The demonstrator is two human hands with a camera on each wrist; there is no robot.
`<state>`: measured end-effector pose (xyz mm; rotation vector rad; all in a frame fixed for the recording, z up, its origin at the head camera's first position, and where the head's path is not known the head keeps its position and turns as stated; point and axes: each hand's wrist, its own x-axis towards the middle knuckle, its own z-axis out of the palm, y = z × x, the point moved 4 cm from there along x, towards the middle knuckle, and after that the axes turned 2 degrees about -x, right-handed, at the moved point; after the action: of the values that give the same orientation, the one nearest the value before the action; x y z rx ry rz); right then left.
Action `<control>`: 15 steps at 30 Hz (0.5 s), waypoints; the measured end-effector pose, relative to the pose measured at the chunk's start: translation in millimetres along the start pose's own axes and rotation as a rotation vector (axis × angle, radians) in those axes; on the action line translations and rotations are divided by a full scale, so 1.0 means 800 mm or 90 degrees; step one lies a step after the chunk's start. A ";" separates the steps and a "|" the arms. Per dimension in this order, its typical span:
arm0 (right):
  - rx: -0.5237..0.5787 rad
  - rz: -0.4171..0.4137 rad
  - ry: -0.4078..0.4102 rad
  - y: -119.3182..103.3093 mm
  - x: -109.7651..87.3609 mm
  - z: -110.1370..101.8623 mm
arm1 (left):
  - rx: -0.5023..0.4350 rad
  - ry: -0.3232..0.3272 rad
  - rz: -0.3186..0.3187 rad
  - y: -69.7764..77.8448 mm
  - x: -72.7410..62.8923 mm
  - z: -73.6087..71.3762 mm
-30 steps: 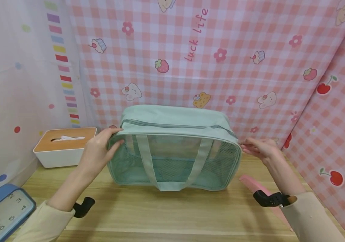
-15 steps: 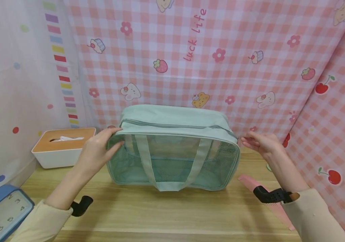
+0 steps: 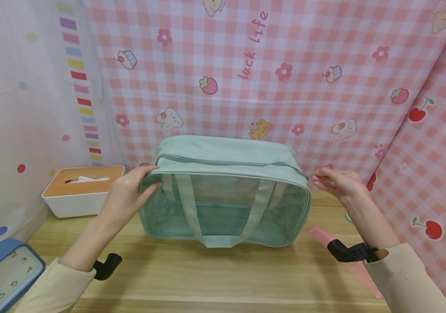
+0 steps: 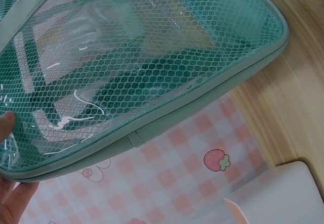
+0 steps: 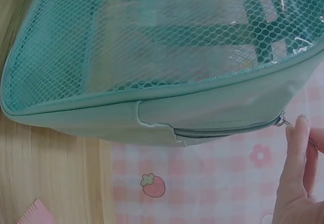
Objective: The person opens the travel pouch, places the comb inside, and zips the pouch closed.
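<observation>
A mint-green bag [image 3: 223,226] with clear mesh sides stands upright on the table, its strap handle hanging down the front. My left hand [image 3: 129,184] grips its upper left corner, thumb on the mesh front and fingers over the top edge. In the left wrist view, fingertips of the left hand [image 4: 15,204] show behind the bag's rim. At the upper right end my right hand [image 3: 340,182] pinches the zipper pull [image 5: 286,122]. The zipper [image 5: 223,132] runs along the top and down this end, and the slider sits near my fingertips.
A pink comb [image 3: 320,237] lies right of the bag, partly under my right wrist. A white tissue box [image 3: 78,204] with a wooden lid stands at the left. A blue-framed clock [image 3: 31,256] is at the front left. Pink checked cloth [image 3: 226,108] hangs close behind the bag.
My right hand has risen slightly at the bag's right end, uncovering a bit of something green beneath the wrist. The left hand and the bag have stayed in place.
</observation>
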<state>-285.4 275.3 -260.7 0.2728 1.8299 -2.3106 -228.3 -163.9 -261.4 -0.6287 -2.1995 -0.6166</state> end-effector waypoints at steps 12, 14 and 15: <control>0.000 0.008 0.016 0.000 -0.003 0.002 | 0.002 0.006 -0.002 0.000 -0.001 0.001; 0.002 0.005 0.012 0.000 -0.003 0.003 | 0.002 0.007 -0.002 0.000 -0.001 0.001; 0.003 0.004 0.013 -0.001 -0.003 0.003 | 0.001 0.007 -0.003 0.000 -0.001 0.001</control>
<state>-283.5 273.1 -259.1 0.3019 1.8307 -2.3170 -228.4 -163.6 -262.8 -0.6190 -2.1914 -0.6190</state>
